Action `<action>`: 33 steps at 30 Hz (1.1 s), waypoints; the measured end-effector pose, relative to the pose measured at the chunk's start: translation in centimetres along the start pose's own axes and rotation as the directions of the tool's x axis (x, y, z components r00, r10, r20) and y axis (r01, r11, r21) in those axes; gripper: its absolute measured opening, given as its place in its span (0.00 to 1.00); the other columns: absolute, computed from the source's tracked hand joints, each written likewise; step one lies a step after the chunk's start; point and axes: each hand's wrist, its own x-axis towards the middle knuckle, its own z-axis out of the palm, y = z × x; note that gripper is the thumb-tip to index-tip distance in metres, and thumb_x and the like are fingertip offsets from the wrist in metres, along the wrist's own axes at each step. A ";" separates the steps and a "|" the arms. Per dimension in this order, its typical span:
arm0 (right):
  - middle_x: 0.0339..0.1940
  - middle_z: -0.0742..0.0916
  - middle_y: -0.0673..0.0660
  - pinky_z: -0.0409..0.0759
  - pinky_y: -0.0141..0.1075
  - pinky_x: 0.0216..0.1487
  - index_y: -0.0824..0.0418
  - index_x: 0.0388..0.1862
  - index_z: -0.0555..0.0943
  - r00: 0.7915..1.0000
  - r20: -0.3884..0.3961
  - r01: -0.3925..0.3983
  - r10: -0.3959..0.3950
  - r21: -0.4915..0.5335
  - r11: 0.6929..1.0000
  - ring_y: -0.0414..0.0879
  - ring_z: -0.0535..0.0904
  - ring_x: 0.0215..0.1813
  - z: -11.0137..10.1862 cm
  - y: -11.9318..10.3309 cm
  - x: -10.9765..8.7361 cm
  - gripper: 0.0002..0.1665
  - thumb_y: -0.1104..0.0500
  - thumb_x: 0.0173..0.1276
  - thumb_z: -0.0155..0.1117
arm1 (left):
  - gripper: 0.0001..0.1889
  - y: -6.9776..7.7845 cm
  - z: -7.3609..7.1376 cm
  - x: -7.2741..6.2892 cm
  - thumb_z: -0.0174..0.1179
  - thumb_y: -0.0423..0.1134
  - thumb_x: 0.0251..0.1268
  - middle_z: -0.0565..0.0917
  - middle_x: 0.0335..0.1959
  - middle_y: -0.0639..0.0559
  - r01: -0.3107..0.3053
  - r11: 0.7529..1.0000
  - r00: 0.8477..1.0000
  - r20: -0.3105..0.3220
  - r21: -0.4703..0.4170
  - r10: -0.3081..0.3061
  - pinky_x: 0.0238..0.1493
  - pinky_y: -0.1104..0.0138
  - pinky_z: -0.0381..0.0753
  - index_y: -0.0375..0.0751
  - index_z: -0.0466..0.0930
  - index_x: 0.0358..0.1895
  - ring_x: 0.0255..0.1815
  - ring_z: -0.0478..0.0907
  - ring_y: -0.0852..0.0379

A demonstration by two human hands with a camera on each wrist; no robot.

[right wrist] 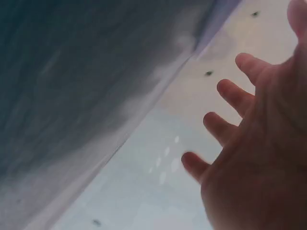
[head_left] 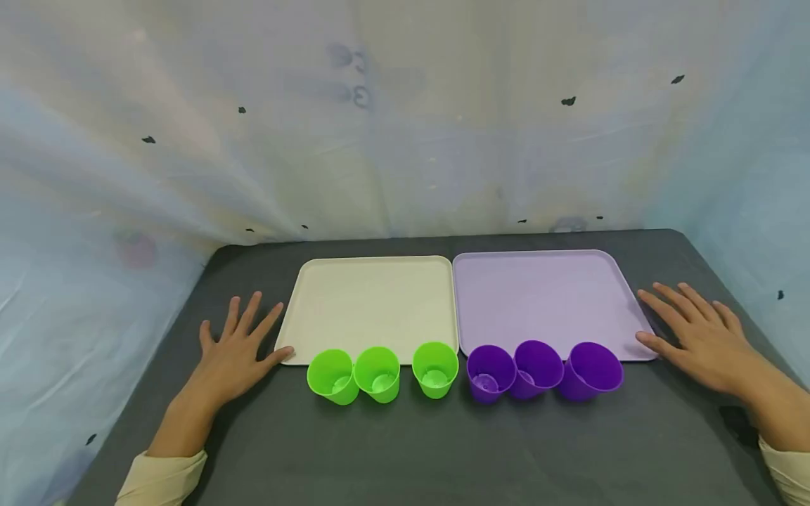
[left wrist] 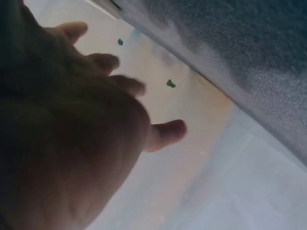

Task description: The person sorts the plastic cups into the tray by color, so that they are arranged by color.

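Note:
My left hand [head_left: 230, 362], fingers spread, is at the left edge of a cream tray [head_left: 373, 302], its thumb tip overlapping the tray's near left corner. On the other side my right hand [head_left: 709, 341] spreads its fingers beside a lilac tray [head_left: 538, 299], the thumb close to the near right corner. Both hands hold nothing. Along the cream tray's front edge stand three green cups [head_left: 332, 377], mouths up. Three purple cups [head_left: 591, 372] stand in line with them before the lilac tray. In the wrist views the left palm [left wrist: 86, 139] and right palm [right wrist: 264, 143] show bare.
The two trays lie side by side on a dark grey cloth-covered table [head_left: 405, 457]. Pale sheeting [head_left: 405, 140] with small dark marks hangs behind and at both sides. A small black object [head_left: 737, 425] lies by the right wrist.

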 end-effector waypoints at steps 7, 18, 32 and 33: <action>0.80 0.63 0.55 0.40 0.63 0.78 0.46 0.80 0.59 0.978 -0.081 0.200 -0.190 0.138 0.970 0.42 0.41 0.84 -1.7 -3.5 -0.4 0.43 0.52 0.69 0.66 | 0.49 0.4 0.3 0.0 0.53 0.71 0.65 0.45 0.83 0.44 -0.033 0.998 0.996 0.084 -0.048 0.037 0.65 0.22 0.36 0.52 0.46 0.81 0.82 0.42 0.33; 0.74 0.72 0.46 0.40 0.09 0.66 0.40 0.78 0.62 0.966 -0.018 0.255 -0.258 0.215 0.943 0.17 0.51 0.73 -4.3 -8.9 -1.7 0.47 0.53 0.63 0.73 | 0.47 0.3 0.1 -0.1 0.53 0.70 0.66 0.53 0.82 0.48 -0.047 0.991 0.988 0.139 -0.126 0.064 0.65 0.24 0.36 0.51 0.50 0.81 0.80 0.49 0.34; 0.66 0.79 0.40 0.54 0.08 0.60 0.39 0.73 0.69 0.958 0.012 0.281 -0.285 0.133 0.950 0.29 0.73 0.65 -3.7 -10.0 -1.8 0.46 0.37 0.55 0.75 | 0.48 0.6 -0.3 0.0 0.51 0.71 0.66 0.49 0.83 0.48 -0.004 0.979 0.977 0.209 -0.202 0.047 0.64 0.25 0.47 0.52 0.45 0.82 0.81 0.49 0.34; 0.66 0.80 0.39 0.56 0.09 0.60 0.39 0.73 0.69 0.959 0.012 0.278 -0.282 0.122 0.953 0.31 0.75 0.64 -3.7 -10.1 -1.8 0.46 0.37 0.55 0.75 | 0.48 0.6 -0.4 -0.1 0.51 0.72 0.66 0.50 0.83 0.48 -0.002 0.980 0.977 0.210 -0.200 0.045 0.65 0.25 0.47 0.52 0.45 0.82 0.81 0.49 0.33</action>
